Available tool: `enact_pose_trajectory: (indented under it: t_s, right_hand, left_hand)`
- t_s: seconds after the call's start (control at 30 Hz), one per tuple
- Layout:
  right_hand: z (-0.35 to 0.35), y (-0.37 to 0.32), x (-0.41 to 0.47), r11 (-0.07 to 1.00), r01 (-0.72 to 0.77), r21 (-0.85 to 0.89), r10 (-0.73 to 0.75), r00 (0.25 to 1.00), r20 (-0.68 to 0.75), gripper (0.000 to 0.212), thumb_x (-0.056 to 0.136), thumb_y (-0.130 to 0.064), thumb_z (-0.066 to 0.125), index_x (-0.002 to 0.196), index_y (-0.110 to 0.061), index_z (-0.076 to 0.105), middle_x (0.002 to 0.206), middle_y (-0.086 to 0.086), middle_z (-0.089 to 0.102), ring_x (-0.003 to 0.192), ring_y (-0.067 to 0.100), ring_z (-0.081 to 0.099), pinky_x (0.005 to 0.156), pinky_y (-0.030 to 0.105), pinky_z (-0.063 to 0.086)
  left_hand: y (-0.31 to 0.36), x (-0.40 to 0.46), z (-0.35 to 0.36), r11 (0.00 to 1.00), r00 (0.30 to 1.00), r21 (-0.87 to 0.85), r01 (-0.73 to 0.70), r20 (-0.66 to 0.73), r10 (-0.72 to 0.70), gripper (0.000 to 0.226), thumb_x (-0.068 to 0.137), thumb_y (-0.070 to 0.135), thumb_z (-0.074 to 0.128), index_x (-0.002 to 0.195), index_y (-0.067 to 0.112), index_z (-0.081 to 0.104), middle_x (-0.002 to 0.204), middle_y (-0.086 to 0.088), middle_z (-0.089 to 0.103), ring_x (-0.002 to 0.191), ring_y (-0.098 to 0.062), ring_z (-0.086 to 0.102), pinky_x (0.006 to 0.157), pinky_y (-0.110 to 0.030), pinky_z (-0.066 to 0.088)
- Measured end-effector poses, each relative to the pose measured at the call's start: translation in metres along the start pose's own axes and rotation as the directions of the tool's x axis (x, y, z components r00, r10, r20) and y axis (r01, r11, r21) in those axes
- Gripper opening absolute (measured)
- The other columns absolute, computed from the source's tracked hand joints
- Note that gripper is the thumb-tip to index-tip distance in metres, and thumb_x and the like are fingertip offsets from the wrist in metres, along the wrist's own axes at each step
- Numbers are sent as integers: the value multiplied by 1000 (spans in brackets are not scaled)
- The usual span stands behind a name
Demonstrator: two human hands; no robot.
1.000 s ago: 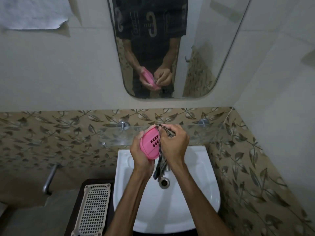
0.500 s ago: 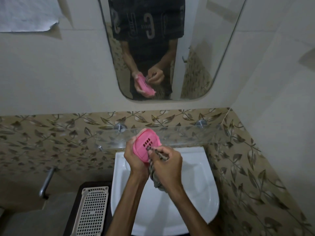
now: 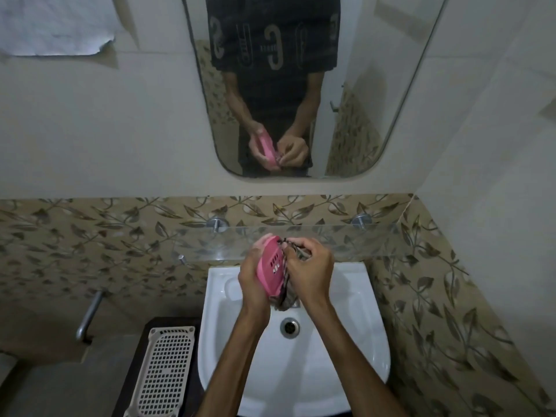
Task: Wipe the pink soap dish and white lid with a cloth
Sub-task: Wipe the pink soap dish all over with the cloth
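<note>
My left hand (image 3: 251, 278) holds the pink soap dish (image 3: 270, 267) on edge above the white sink (image 3: 355, 341), its slotted bottom facing me. My right hand (image 3: 310, 270) grips a dark patterned cloth (image 3: 287, 291) and presses it against the dish's right rim. Part of the cloth hangs below the dish. A white perforated lid (image 3: 164, 371) lies on a dark stand left of the sink, away from both hands.
A glass shelf (image 3: 361, 239) on two metal pegs runs along the wall just behind my hands. The mirror (image 3: 301, 85) above reflects a person's torso and hands. A metal pipe (image 3: 90, 314) juts from the left wall. The sink drain (image 3: 289, 326) lies below my hands.
My right hand with the cloth went from the dish's top edge down its face, and is now back up along the right rim. The dish has turned more edge-on.
</note>
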State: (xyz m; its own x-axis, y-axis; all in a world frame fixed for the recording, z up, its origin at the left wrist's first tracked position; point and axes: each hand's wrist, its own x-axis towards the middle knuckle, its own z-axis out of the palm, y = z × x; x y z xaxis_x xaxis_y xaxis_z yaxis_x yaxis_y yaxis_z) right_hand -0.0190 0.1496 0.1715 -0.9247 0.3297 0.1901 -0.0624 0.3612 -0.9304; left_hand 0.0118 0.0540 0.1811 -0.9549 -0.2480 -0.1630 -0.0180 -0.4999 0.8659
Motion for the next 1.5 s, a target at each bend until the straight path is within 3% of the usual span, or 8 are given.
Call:
enact_pose_trajectory:
  t_s: [0.1, 0.37, 0.5, 0.67, 1.1, 1.23, 1.33, 1.5]
  right_hand:
    - [0, 9, -10, 982, -158, 104, 152, 986, 64, 21, 88, -13, 80, 84, -32, 76, 75, -17, 77, 71, 4, 73, 62, 15, 57]
    - [-22, 1, 19, 963, 250, -99, -235, 961, 142, 14, 83, -10, 84, 97, -11, 82, 90, 0, 78, 81, 10, 71, 78, 22, 58]
    - [-25, -9, 24, 992, 123, 35, -125, 988, 88, 9, 83, -14, 84, 91, -18, 82, 81, -10, 78, 74, 4, 73, 69, 21, 60]
    - [-16, -17, 24, 959, 281, -36, -279, 958, 60, 7, 82, -10, 82, 88, -15, 80, 81, -6, 75, 74, 5, 69, 70, 20, 57]
    - [-13, 6, 12, 960, -281, -11, 275, 928, 251, 13, 78, -18, 81, 67, -15, 77, 64, -4, 75, 60, 12, 71, 63, 30, 60]
    - [-17, 11, -8, 703, -656, 274, 487, 725, 487, 7, 77, -9, 81, 70, -9, 81, 72, 13, 77, 68, 21, 72, 60, 25, 57]
    - [-28, 26, -14, 403, -819, 408, 537, 572, 619, 22, 87, -13, 75, 103, 1, 80, 101, 22, 78, 99, 34, 75, 81, 45, 63]
    - [-41, 51, -19, 347, -853, 390, 477, 519, 709, 47, 91, -35, 74, 121, 2, 73, 116, 24, 75, 108, 36, 71, 106, 49, 52]
  left_hand:
    - [0, 0, 1, 987, 1000, 158, -5, 11, 4, 31, 91, 44, 50, 108, 39, 75, 110, 4, 78, 99, -14, 74, 75, -30, 61]
    - [15, 1, 2, 966, 994, 256, 22, 101, -50, 43, 74, 63, 59, 105, 42, 79, 104, 2, 79, 87, -13, 76, 63, -27, 60]
    - [27, 5, 6, 977, 989, 211, 31, 133, -60, 36, 84, 53, 54, 101, 38, 82, 101, -5, 80, 85, -18, 76, 70, -35, 63]
    - [32, 6, 6, 992, 990, 108, 64, 122, -77, 35, 88, 44, 51, 95, 33, 83, 90, -2, 80, 77, -15, 76, 62, -31, 63]
    - [-3, 21, 0, 978, 994, 193, -84, 91, 68, 49, 79, 50, 57, 119, 26, 73, 118, -5, 73, 104, -21, 69, 74, -29, 60]
    - [-11, 30, -2, 838, 975, 498, -223, 133, 181, 64, 80, 53, 58, 136, 21, 63, 123, 10, 70, 117, -12, 63, 95, -37, 58]
    - [-22, 24, -14, 630, 948, 709, -316, 255, 189, 75, 79, 58, 67, 148, 40, 46, 138, 15, 54, 124, -3, 54, 96, -32, 56]
    - [-42, 19, -32, 399, 834, 743, -536, 541, 113, 96, 76, 46, 80, 158, 38, 31, 147, 15, 46, 132, -4, 47, 104, -30, 51]
